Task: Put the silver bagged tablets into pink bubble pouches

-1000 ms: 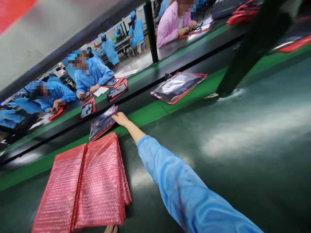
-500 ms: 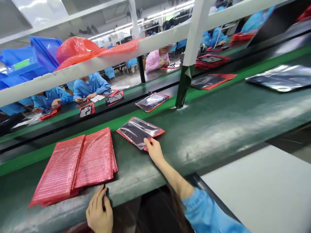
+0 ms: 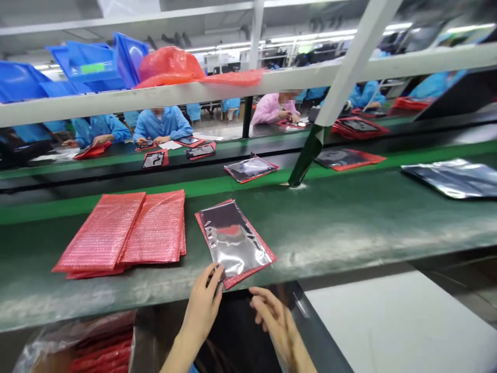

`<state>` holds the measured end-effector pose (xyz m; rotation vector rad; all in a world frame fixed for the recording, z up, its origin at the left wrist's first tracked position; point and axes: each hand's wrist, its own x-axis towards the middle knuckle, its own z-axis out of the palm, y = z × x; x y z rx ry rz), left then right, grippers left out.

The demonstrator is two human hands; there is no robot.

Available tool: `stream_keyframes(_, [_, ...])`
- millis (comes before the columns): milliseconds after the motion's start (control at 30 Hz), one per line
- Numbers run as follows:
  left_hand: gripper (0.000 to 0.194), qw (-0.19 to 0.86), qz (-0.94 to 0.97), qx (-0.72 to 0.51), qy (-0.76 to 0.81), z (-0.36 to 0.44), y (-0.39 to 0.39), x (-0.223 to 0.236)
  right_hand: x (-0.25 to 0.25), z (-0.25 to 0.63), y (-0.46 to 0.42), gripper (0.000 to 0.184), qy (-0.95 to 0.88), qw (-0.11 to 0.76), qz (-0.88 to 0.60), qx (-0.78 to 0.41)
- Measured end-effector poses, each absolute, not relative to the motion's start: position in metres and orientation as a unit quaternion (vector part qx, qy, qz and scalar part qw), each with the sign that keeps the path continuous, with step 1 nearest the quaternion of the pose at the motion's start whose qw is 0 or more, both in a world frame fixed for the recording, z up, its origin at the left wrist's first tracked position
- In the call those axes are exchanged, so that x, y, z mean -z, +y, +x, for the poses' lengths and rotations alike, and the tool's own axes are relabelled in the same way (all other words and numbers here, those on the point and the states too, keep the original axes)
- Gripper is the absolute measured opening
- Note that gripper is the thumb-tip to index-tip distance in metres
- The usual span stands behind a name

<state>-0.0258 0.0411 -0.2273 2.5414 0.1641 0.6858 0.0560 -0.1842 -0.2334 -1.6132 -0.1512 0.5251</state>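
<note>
A flat dark panel in a clear plastic bag (image 3: 233, 233) lies on a red bubble-wrap pouch (image 3: 267, 251) on the green bench, near its front edge. At the near left corner of the bag, my left hand (image 3: 204, 295) has its fingers pinched on the edge. My right hand (image 3: 274, 316) is apart from it, just beyond the bench edge, fingers loosely bent and nothing seen in them. Two overlapping stacks of red bubble-wrap pouches (image 3: 153, 228) lie to the left.
Further right lies a shiny bagged item (image 3: 454, 178). A slanted post (image 3: 310, 150) stands behind the bench, below a rail with blue bins (image 3: 93, 67). Below are an open box of red pouches (image 3: 103, 352) and a white board (image 3: 396, 316). Co-workers (image 3: 163, 124) sit across.
The bagged panel and its red pouch have turned and come closer to the front edge. My right hand has let go and drawn back; my left hand has moved right onto the corner.
</note>
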Motion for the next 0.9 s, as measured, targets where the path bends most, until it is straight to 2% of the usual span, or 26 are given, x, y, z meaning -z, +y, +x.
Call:
stream_keyframes(200, [0.027,0.277,0.915,-0.292,-0.038,-0.01,0.059,0.223,0.212,0.129,-0.193,0.057,-0.073,0.575,-0.813,-0.053])
stream_keyframes(300, [0.02,0.316,0.892,-0.32,-0.036,-0.001,0.06,0.213,0.211,0.151,-0.192,0.05,-0.098,0.543,-0.831,-0.064])
stream_keyframes(367, [0.017,0.35,0.873,-0.339,-0.017,0.005,0.057,0.203,0.219,0.151,-0.192,0.052,-0.09,0.545,-0.826,-0.112])
stream_keyframes(467, [0.013,0.388,0.845,-0.367,0.012,0.013,0.051,0.185,0.232,0.131,-0.192,0.062,-0.05,0.591,-0.777,-0.213])
stream_keyframes(633, [0.016,0.418,0.825,-0.38,-0.005,0.019,0.031,0.166,0.215,0.101,-0.162,0.064,0.014,0.768,-0.551,-0.326])
stream_keyframes(700, [0.019,0.423,0.826,-0.372,-0.029,0.017,0.018,0.17,0.202,0.105,-0.142,0.06,0.022,0.811,-0.49,-0.318])
stream_keyframes(800, [0.021,0.439,0.83,-0.343,-0.043,0.005,0.001,0.186,0.192,0.117,-0.118,0.052,0.055,0.833,-0.497,-0.238])
stream_keyframes(900, [0.026,0.45,0.834,-0.319,0.009,-0.008,-0.003,0.203,0.193,0.12,-0.114,0.056,0.091,0.841,-0.507,-0.167])
